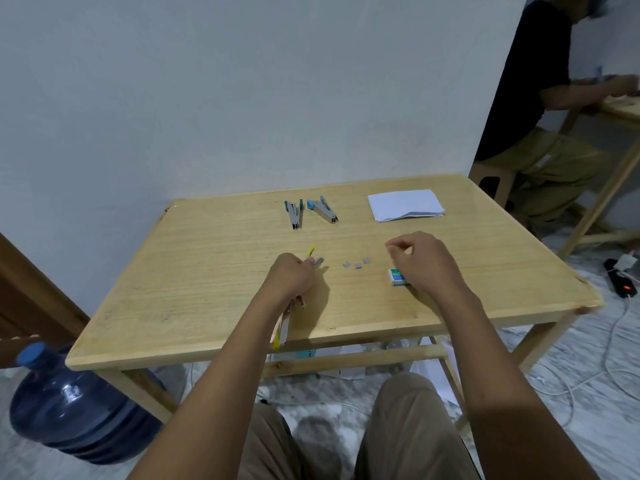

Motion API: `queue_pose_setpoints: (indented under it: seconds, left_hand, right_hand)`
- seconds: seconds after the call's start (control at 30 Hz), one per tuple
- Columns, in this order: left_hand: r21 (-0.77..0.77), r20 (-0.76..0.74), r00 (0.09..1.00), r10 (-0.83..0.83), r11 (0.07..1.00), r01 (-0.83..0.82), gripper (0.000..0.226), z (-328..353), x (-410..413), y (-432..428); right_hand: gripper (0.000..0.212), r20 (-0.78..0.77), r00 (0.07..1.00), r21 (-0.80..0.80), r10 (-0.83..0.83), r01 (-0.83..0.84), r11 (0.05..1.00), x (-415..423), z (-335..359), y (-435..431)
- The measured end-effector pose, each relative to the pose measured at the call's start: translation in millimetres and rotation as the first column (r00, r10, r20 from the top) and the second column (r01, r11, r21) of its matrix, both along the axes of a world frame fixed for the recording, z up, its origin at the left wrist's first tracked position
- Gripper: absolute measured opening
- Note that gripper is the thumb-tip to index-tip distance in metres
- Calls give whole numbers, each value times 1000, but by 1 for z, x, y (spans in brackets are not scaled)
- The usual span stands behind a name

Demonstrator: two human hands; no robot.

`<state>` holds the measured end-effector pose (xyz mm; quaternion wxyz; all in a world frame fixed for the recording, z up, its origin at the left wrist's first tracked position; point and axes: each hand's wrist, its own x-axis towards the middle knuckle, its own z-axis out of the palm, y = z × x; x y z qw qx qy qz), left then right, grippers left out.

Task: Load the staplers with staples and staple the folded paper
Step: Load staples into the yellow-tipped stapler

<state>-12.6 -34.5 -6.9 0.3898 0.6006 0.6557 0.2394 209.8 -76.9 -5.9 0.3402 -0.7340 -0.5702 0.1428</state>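
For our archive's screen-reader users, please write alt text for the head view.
A seated person's left hand grips an opened yellow stapler at a wooden table, right hand curled over a staple box. Three staple pieces, two blue staplers and folded paper lie beyond.

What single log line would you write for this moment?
left hand grips yellow stapler | right hand curled by staple box | staple pieces between hands | folded paper untouched

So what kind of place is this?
Likely a plain room set up as a makeshift workspace: a wooden table, a water jug on the floor, and a second person at another table.
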Motion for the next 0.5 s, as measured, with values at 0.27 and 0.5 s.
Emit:
queue_pose_setpoints:
  seconds: [0.27, 0.5]
  left_hand:
    - [112, -342, 940, -11, 992, 53, 35, -14, 13, 5]
    - [241, -517, 856, 10, 961, 135, 35, -23, 14, 1]
  right_hand:
    - [50, 69, 981, -142, -181, 189, 972, 14, -21, -33]
    - [56, 104, 958, -172, -267, 281, 944, 10, -25, -31]
